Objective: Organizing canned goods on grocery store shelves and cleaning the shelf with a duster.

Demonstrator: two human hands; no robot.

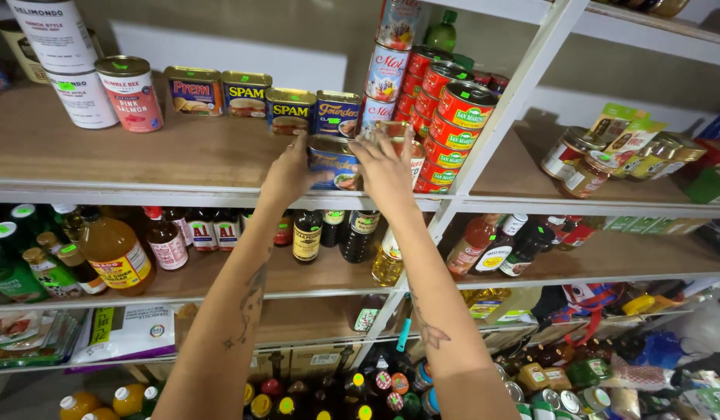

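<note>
Head view, both hands, left (286,175) and right (387,167), gripping one blue rectangular tin (334,162) on wooden shelf (103,155)

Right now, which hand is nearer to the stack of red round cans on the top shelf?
Right. The right hand reaches beside the stack of red round cans, almost against it. The left hand is farther off, on the far side of the blue rectangular tin.

Even, bright overhead lighting; soft shadows fall beneath the upper wooden shelf board (103,148). Mild glare on the round red tin cans (462,109). Wide-angle bowing at edges. Focus sharp throughout; no motion blur.
</note>
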